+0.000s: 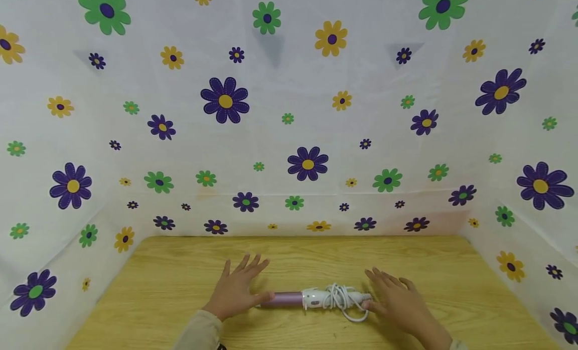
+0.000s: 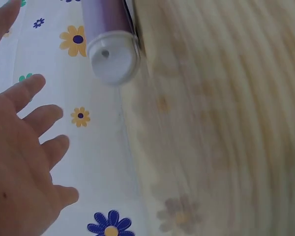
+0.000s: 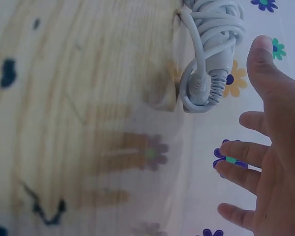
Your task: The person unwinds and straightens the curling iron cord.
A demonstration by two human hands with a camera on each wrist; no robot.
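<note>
A curling iron (image 1: 289, 299) lies crosswise on the wooden table, its purple barrel to the left and its white handle to the right. A white cord (image 1: 339, 296) is wound around the handle. Beside the barrel's end is my left hand (image 1: 237, 290), fingers spread. In the left wrist view that hand (image 2: 19, 152) stands apart from the white end cap (image 2: 114, 59). My right hand (image 1: 402, 305) is by the cord end, its fingers extended. The right wrist view shows a gap between the hand (image 3: 278, 142) and the coiled cord (image 3: 214, 44).
The wood-grain table (image 1: 180, 259) has a white sheet (image 1: 280, 139) printed with green, yellow and purple flowers standing along its back and both sides.
</note>
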